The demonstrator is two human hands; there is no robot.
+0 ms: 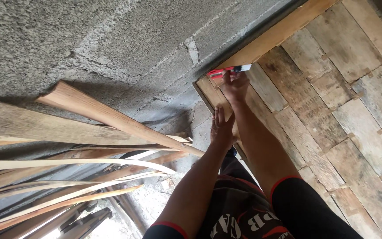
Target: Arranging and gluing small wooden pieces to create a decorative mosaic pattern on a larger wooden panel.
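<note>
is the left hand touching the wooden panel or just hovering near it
Touching. The head view shows the left hand pressed flat, fingers spread, against the edge of the wooden panel, with no gap visible, while the right hand holds a red tool higher up.

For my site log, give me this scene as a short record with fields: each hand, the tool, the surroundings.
Left hand: flat against the wooden frame edge
Right hand: gripping a red-handled tool at the frame corner
Panel: plank panel beside the hands
Wall: grey block wall
Nearby: loose wood strips leaning at left
</note>
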